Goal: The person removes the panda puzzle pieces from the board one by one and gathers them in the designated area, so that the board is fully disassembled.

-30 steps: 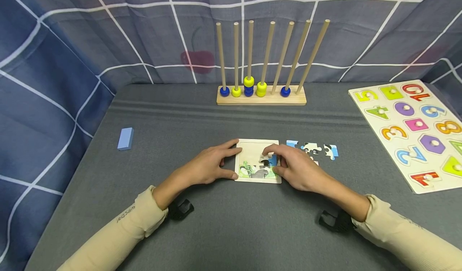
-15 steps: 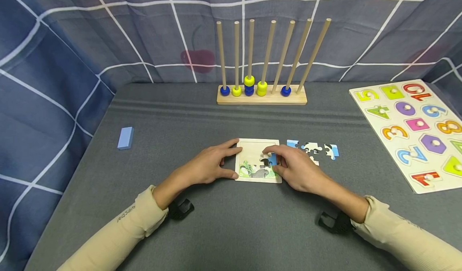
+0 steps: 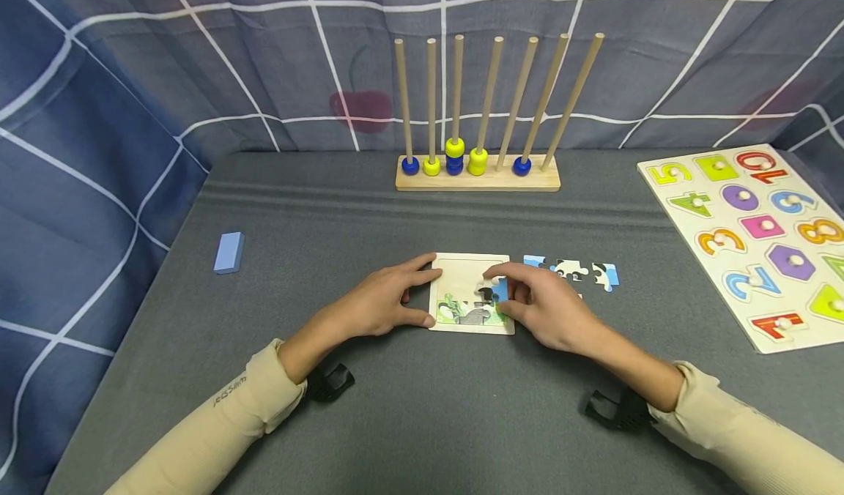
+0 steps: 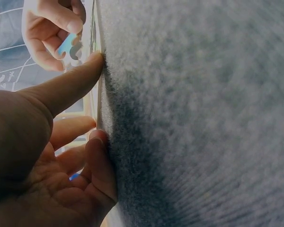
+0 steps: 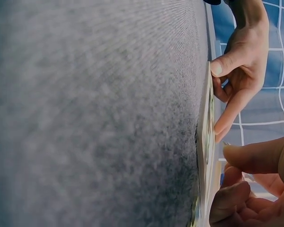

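I see the left hand point(image 3: 376, 302) with thumb spread near and forefinger far; the right hand point(image 3: 549, 306) pinches, fingers curled.

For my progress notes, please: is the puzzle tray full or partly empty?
Partly empty: the puzzle tray shows a bare upper-left area, and loose pieces lie on the table to its right.

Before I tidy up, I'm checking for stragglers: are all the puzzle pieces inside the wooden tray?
No, several loose puzzle pieces lie on the grey table, to the right of the wooden tray.
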`<state>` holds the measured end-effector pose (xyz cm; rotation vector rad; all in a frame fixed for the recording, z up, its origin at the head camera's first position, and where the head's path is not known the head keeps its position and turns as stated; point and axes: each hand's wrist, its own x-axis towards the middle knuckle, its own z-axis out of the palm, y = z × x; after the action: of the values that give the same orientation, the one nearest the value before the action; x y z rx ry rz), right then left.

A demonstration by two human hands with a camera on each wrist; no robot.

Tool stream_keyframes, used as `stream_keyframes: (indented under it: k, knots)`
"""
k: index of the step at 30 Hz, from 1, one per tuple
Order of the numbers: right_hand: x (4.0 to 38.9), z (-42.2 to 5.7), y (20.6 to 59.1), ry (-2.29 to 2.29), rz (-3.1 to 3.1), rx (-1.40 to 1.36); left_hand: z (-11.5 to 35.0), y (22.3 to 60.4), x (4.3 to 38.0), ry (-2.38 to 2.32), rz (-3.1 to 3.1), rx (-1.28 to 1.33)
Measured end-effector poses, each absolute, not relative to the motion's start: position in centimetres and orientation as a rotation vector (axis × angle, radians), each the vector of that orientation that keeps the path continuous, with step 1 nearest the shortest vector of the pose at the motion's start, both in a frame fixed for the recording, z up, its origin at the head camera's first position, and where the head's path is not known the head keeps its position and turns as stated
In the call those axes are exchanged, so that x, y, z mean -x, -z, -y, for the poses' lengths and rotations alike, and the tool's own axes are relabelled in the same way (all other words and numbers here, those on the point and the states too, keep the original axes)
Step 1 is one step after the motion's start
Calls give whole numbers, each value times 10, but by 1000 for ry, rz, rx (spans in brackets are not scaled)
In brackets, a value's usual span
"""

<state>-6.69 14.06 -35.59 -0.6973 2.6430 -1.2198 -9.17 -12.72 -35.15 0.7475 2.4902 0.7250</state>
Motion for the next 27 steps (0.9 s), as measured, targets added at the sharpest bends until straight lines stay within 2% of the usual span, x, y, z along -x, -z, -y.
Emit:
stream_keyframes:
  k: [27]
  knots:
    - [44,-201,351,1309,-2569,559,128,352,91,-730,-2501,-765]
